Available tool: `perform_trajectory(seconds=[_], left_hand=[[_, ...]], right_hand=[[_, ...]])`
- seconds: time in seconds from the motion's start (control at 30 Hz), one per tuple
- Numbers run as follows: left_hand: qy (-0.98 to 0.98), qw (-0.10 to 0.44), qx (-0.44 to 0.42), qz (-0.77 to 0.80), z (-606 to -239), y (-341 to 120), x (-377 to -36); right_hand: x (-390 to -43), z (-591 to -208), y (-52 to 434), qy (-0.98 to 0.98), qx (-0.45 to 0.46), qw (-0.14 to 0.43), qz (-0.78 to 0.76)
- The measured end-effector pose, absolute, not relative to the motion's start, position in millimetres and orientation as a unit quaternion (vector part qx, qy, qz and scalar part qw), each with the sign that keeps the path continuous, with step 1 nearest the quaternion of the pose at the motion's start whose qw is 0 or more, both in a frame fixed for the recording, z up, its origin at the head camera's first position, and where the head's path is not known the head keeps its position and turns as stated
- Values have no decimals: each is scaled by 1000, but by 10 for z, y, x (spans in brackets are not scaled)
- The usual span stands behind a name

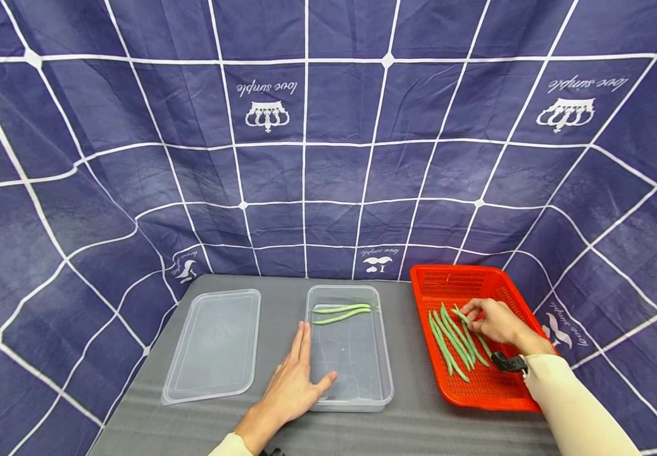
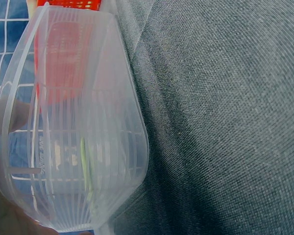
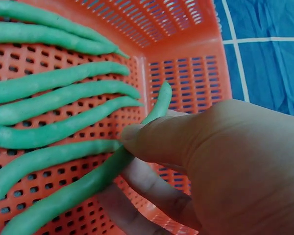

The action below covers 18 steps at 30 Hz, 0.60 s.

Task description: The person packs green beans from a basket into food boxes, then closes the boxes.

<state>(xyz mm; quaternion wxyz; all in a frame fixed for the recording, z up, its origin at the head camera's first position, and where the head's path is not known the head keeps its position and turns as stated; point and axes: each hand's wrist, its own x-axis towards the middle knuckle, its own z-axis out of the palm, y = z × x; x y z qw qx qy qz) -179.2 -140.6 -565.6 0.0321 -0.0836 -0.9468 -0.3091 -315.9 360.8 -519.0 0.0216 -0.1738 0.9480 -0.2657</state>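
Note:
My right hand (image 1: 498,324) pinches a green bean (image 3: 73,199) between thumb and fingers, near one end of it. It is inside the red basket (image 1: 426,278), where several more green beans (image 1: 449,342) lie side by side on the holed bottom. At the left wall of a clear plastic container (image 1: 387,364), my left hand (image 1: 290,387) rests with straight fingers along the outside and the thumb over the near corner. Two green beans (image 1: 342,314) lie crosswise at the far end of that container. The left wrist view shows them only faintly through the wall (image 2: 98,122).
A flat translucent lid (image 1: 214,347) lies on the grey cloth-covered table (image 1: 280,304), left of the container. Blue cloth (image 1: 340,171) with white lines hangs behind the table and at both sides. The basket's raised walls surround the right hand.

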Motion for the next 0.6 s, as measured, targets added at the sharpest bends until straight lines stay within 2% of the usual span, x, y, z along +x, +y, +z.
perform_trajectory(seconds=[0.23,0.6], left_hand=[[-946,32,-80,-311,-5648,-1413,-1804],[-945,24,-81,-316,-5639,-1402,-1784]], right_hand=[[-3131,-5074,3507,941,-190,22,-278],[-3101,-4898,3264,937,-232,-29,-260]])
